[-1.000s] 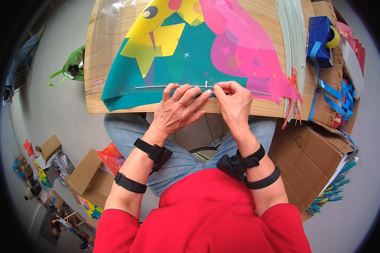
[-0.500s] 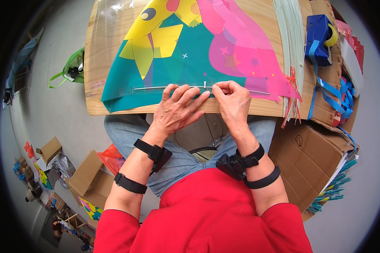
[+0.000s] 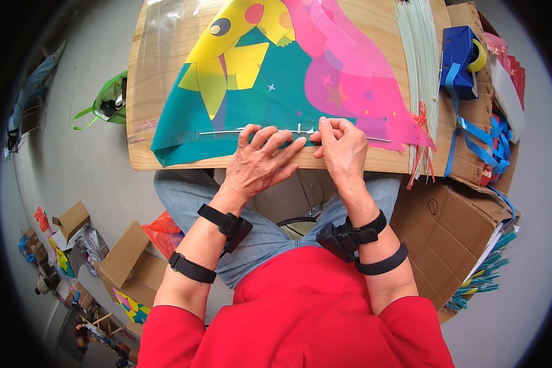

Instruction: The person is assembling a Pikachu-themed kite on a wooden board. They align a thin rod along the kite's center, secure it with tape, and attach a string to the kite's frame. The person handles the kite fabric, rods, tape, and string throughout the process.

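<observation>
A thin printed sheet (image 3: 254, 110), teal, yellow and pink like a kite sail, lies on the wooden table (image 3: 147, 98). Along its near edge runs a slim white rod (image 3: 218, 132), with a strip of clear film about it. A small white crosspiece (image 3: 299, 128) stands out near the rod's middle. My left hand (image 3: 260, 156) rests over the rod with bent, spread fingers, its fingertips on the sheet. Just right of the crosspiece, my right hand (image 3: 345, 150) is closed in a pinch beside a tiny whitish bit (image 3: 312, 131); what its fingers hold is too small to make out.
A bundle of pale rods (image 3: 420, 67) tied with red string lies at the table's right. Beyond it are a blue tape dispenser (image 3: 457, 64), blue strapping (image 3: 481, 144) and a cardboard box (image 3: 451, 236). A green bag (image 3: 110, 101) stands on the left; more boxes (image 3: 129, 260) sit lower left.
My right hand has shifted slightly right, its fingertips moving away from the crosspiece and its pinch changing shape. The left hand stays on the rod. The whole view has shifted slightly.
</observation>
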Demonstrator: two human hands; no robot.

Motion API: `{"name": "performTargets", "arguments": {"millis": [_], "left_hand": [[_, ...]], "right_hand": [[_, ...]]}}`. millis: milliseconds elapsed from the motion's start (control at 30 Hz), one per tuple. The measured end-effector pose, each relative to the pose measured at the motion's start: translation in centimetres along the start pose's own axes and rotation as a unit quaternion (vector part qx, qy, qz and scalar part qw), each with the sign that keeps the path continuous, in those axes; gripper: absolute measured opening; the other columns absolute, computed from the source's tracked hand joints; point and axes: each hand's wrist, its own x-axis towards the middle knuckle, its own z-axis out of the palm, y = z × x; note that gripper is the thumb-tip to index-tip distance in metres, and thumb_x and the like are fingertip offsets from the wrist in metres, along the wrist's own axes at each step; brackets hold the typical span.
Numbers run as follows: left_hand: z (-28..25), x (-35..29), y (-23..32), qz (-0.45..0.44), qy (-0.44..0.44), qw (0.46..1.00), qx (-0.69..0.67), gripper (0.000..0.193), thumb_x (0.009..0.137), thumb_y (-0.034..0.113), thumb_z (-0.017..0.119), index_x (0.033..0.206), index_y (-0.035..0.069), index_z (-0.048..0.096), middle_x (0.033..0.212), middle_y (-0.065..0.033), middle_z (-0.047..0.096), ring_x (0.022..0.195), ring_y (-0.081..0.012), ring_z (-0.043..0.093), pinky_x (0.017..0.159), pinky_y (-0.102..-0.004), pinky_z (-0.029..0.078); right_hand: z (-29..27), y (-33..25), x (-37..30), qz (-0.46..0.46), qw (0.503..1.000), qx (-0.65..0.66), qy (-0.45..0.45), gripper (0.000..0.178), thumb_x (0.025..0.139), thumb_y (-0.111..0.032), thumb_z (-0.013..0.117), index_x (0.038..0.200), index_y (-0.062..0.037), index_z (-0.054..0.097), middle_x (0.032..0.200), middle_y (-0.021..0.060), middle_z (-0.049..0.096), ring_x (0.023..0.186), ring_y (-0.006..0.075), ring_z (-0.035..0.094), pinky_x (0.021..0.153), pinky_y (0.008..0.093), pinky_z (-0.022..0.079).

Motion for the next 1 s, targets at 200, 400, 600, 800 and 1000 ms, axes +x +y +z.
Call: {"name": "performTargets", "arguments": {"millis": [200,400,600,800,1000], "left_hand": [[-0.3,0.0,0.1,-0.004,-0.003,1.000,0.002,0.056,0.081,0.039,0.073,0.134,0.030,0.059,0.118,0.0031,0.052,0.113,-0.0175,0.050,0.107,-0.0445,0.030],[-0.5,0.1,0.2,-0.004,-0.003,1.000,-0.017,0.059,0.079,0.040,0.075,0.135,0.029,0.058,0.119,0.0033,0.052,0.114,-0.0173,0.049,0.108,-0.0446,0.028],[-1.3,0.4,0.5,-0.030,-0.011,0.999,-0.024,0.067,0.080,0.045,0.074,0.141,0.027,0.054,0.118,0.0027,0.052,0.114,-0.0173,0.048,0.106,-0.0438,0.025],[-1.3,0.8,1.0,-0.021,-0.030,0.999,0.018,0.060,0.085,0.052,0.067,0.140,0.032,0.055,0.112,0.0026,0.050,0.112,-0.0174,0.046,0.103,-0.0447,0.023],[-0.6,0.7,0.5,0.020,-0.024,0.999,0.020,0.057,0.085,0.053,0.066,0.138,0.034,0.055,0.111,0.0027,0.049,0.112,-0.0174,0.045,0.104,-0.0447,0.023]], "right_hand": [[-1.5,0.6,0.9,-0.104,0.984,-0.118,0.083,0.022,0.091,-0.021,0.070,0.087,0.0004,0.065,0.068,0.0092,0.070,0.056,0.0210,0.066,0.055,0.0361,0.050],[-1.3,0.2,1.7,-0.204,0.953,-0.220,0.047,0.026,0.075,-0.022,0.083,0.080,-0.0041,0.065,0.073,0.0104,0.067,0.068,0.0296,0.066,0.061,0.0423,0.049],[-0.4,-0.2,2.9,-0.165,0.953,-0.252,0.021,0.031,0.069,-0.023,0.087,0.076,-0.0043,0.063,0.071,0.0103,0.065,0.066,0.0301,0.065,0.060,0.0433,0.048],[-0.2,-0.4,2.9,-0.153,0.953,-0.260,0.024,0.033,0.066,-0.022,0.089,0.074,-0.0051,0.062,0.073,0.0114,0.066,0.068,0.0318,0.065,0.059,0.0444,0.048],[-0.1,-0.2,3.2,-0.147,0.953,-0.262,0.027,0.033,0.065,-0.023,0.089,0.073,-0.0057,0.062,0.073,0.0113,0.066,0.070,0.0323,0.066,0.060,0.0445,0.049]]}}
